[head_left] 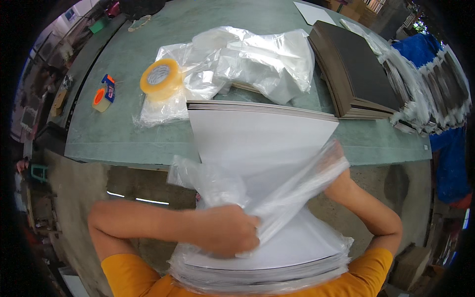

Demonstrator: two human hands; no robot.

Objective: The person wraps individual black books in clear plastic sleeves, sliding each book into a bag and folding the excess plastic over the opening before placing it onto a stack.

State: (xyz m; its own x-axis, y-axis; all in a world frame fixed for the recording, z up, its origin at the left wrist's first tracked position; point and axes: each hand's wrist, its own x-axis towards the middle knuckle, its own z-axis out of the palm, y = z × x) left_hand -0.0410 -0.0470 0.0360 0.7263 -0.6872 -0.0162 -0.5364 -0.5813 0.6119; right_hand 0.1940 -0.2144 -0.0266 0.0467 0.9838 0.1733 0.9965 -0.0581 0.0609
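A thick stack of white sheets (262,143) leans from my chest out onto the green table (123,133). A clear plastic bag (292,193) wraps its near end and stretches across the top sheet. My left hand (228,230) is closed on a bunch of that plastic over the near part of the stack. My right hand (335,158) is seen through the film, at the stack's right edge, gripping the bag's far end.
On the table lie a yellow tape roll (161,76) on crumpled clear bags (247,59), a small tape dispenser (104,95) at the left, and a dark stack of boards (354,69) at the right. Bagged bundles (435,84) sit far right.
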